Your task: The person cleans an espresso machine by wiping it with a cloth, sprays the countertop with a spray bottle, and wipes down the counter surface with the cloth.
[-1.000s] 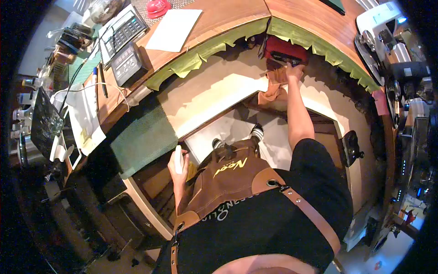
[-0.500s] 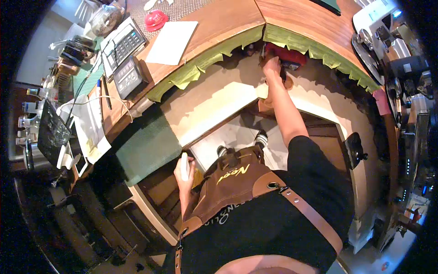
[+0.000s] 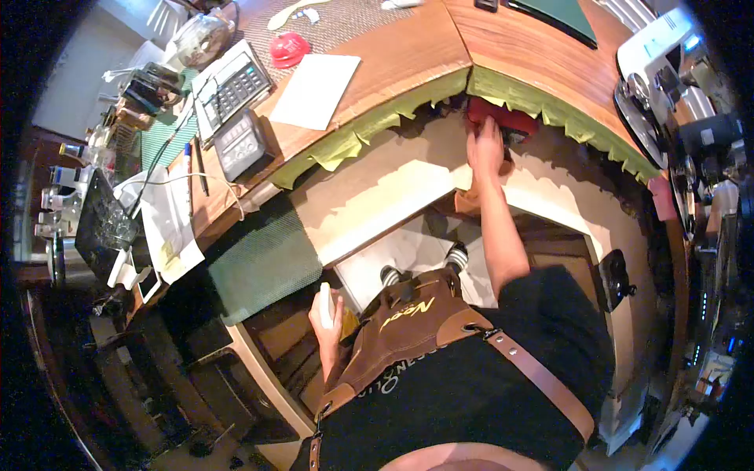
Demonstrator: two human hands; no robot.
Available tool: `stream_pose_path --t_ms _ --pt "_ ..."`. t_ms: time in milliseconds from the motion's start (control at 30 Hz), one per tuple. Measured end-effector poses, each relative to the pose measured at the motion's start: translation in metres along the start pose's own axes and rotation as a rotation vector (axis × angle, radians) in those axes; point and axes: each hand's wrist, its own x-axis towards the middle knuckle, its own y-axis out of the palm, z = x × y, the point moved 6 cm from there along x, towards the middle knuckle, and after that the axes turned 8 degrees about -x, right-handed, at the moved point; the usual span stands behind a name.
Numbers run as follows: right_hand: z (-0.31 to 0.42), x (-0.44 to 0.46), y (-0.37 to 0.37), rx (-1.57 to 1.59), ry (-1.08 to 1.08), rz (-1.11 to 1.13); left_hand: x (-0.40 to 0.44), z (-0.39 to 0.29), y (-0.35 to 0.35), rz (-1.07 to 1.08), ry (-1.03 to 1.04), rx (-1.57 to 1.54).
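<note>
My right hand (image 3: 486, 149) reaches under the counter's edge to a red item (image 3: 503, 118) on the lower shelf. Its fingers look close together over the red item's left part; whether they grip it is hidden. Below the wrist, an orange-brown cloth (image 3: 466, 202) hangs at the shelf's edge, partly behind the forearm. My left hand (image 3: 326, 315) is wrapped round a small white object (image 3: 326, 304), held low at the left of the brown apron (image 3: 416, 318).
On the counter (image 3: 408, 59) are white paper (image 3: 316, 90), a red dome-shaped item (image 3: 289, 49), a calculator (image 3: 236, 88) and a grey device (image 3: 242, 144). Yellow-green strips (image 3: 338, 153) hang from its edge. A green mesh mat (image 3: 263, 259) lies lower left; a black knob (image 3: 616, 279) is at right.
My right hand went from the red item's front to its left end, then slightly right over it. More of the counter shows as the view shifted. My left hand still holds the white object.
</note>
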Motion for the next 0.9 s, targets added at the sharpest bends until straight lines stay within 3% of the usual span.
stream_pose_path --t_ms 33,67,133,233,300,333,400,433,467,533,600,633,667,700,767,800,833,900 --pt "0.006 -0.035 -0.02 -0.066 -0.072 0.05 0.0 -0.002 -0.002 -0.019 0.014 0.033" --pt "-0.022 -0.089 0.015 -0.106 -0.206 0.014 0.0 0.006 -0.003 -0.058 0.064 -0.002" --pt "-0.022 -0.148 0.004 -0.274 -0.364 0.238 0.002 0.006 -0.004 -0.059 0.041 -0.018" --pt "-0.06 -0.111 0.026 -0.41 -0.478 0.202 0.005 0.007 -0.001 0.038 -0.006 0.009" --pt "-0.064 -0.077 0.02 -0.323 -0.249 0.175 0.008 0.005 0.002 0.07 0.031 -0.029" --pt "-0.055 -0.074 0.022 -0.426 -0.275 0.002 0.006 0.007 0.002 0.068 0.03 -0.024" --pt "-0.064 -0.088 0.116 -0.521 -0.21 0.397 0.005 0.018 0.002 0.07 -0.143 -0.128" --pt "0.017 -0.097 0.076 -0.549 -0.342 0.833 0.007 0.017 0.002 0.08 -0.143 -0.122" --pt "0.064 -0.124 0.075 -0.533 -0.405 0.69 0.008 0.008 0.001 0.052 -0.061 -0.101" --pt "0.143 -0.195 0.084 -0.355 -0.794 -0.064 0.006 0.002 0.004 0.06 0.025 -0.073" --pt "0.213 -0.242 0.115 -0.216 -0.875 0.943 0.003 0.001 0.009 0.088 -0.002 -0.099" --pt "0.216 -0.275 0.096 -0.044 -1.113 0.294 0.004 -0.002 0.011 0.092 0.024 -0.094" --pt "0.221 -0.267 0.053 0.329 -0.928 -0.005 0.003 0.003 0.013 0.106 0.013 -0.102" --pt "0.213 -0.257 0.045 0.318 -0.91 -0.014 0.004 -0.001 0.016 0.127 0.022 -0.102" --pt "0.182 -0.231 0.045 0.244 -0.96 0.206 0.006 -0.012 0.018 0.124 0.061 -0.11" --pt "0.152 -0.202 0.035 -0.216 -0.699 1.101 0.008 -0.015 0.02 0.147 0.097 -0.064" --pt "0.116 -0.169 0.006 -0.239 -0.647 1.138 0.009 -0.016 0.023 0.17 0.104 -0.065" --pt "0.007 -0.12 -0.007 -0.289 -0.537 0.729 0.006 -0.005 0.03 0.155 -0.051 -0.197"
